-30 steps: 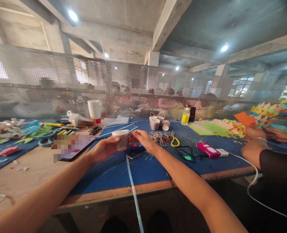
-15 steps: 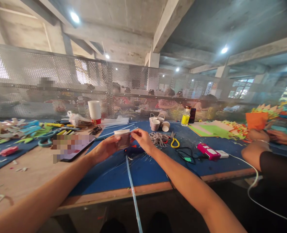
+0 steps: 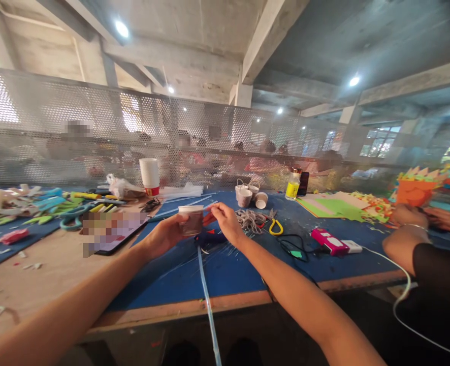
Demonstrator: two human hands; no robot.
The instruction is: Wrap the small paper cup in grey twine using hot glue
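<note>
Right now my left hand is wrapped around a small brown paper cup with a white rolled rim, holding it upright just above the blue mat of the desk. My right hand sits just to the right of the cup, fingers pinched narrow near its rim, with something small and red between them and the cup wall; what it is I cannot tell. So the cup lies between my two hands, its long axis vertical and mouth up. The left hand grips it, while the right only reaches its upper edge. The cup looks light and thin-walled, dark on the body, pale at the lip. Directly below the cup a dark blue glue gun rests on the mat, and a pale blue plastic strip runs from there toward me past the desk edge. Beyond the cup stands a tall stack of white paper cups; to its right lie yellow-handled scissors and a coil of grey cord.
</note>
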